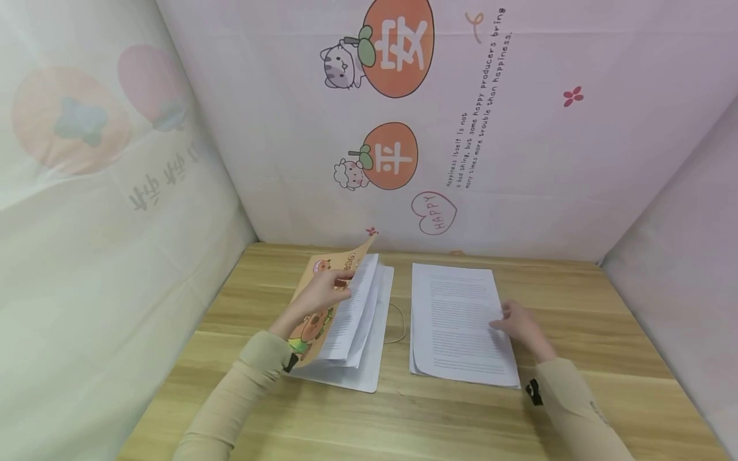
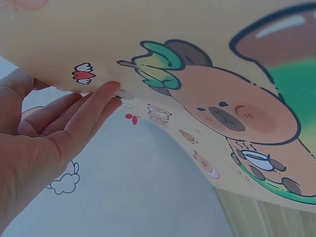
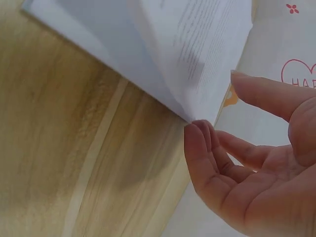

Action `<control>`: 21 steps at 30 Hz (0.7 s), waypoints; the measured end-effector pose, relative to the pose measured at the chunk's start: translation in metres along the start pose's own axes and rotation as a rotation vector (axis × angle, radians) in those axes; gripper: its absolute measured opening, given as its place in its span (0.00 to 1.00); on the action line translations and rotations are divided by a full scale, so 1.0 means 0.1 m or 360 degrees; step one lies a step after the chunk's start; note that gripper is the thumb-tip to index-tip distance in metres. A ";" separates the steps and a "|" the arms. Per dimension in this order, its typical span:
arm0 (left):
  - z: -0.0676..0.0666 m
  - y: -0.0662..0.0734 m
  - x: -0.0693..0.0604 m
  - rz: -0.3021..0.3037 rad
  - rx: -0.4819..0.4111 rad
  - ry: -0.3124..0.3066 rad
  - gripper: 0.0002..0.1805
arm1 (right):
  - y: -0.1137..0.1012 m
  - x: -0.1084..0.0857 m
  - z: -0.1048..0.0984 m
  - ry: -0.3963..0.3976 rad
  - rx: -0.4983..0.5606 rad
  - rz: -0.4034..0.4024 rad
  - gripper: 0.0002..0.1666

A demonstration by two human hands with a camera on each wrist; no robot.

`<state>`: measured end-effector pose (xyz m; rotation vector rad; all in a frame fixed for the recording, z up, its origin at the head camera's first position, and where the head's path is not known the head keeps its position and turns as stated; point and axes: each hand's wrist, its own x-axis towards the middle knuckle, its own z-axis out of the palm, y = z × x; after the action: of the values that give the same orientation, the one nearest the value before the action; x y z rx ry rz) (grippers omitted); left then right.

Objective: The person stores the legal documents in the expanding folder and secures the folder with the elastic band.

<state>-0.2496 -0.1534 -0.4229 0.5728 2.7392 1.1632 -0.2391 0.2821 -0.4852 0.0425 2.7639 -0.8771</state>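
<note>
A folder lies partly open at the table's left; its tan front cover (image 1: 305, 291) has cartoon capybaras and is lifted at a slant. My left hand (image 1: 319, 294) holds that cover by its raised edge, fingers on the printed side in the left wrist view. Inside the folder, printed sheets (image 1: 353, 314) stand loosely fanned above the white back cover (image 1: 369, 379). To the right lies a stack of printed paper (image 1: 461, 320). At its right edge is my right hand (image 1: 521, 328); in the right wrist view its fingertips touch the sheet edge, thumb held apart.
A thin elastic cord (image 1: 403, 323) loops out from the folder toward the paper stack. The wood-grain table (image 1: 438, 422) is enclosed by a printed white back cloth (image 1: 519, 211) and pale side cloths (image 1: 115, 269).
</note>
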 end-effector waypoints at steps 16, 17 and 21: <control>-0.01 0.01 0.01 0.0028 -0.0017 -0.0001 0.28 | -0.01 0.08 0.04 -0.0007 -0.0089 0.0145 0.43; 0.00 0.01 0.01 0.0027 -0.0015 0.0002 0.28 | -0.02 0.09 0.04 -0.0008 -0.0102 0.0149 0.43; 0.00 0.01 0.01 0.0030 -0.0009 0.0009 0.28 | -0.02 0.11 0.06 -0.0010 -0.0165 0.0118 0.43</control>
<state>-0.2498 -0.1522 -0.4223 0.5971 2.7402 1.1787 -0.2487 0.2763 -0.4915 0.1225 2.7777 -0.7134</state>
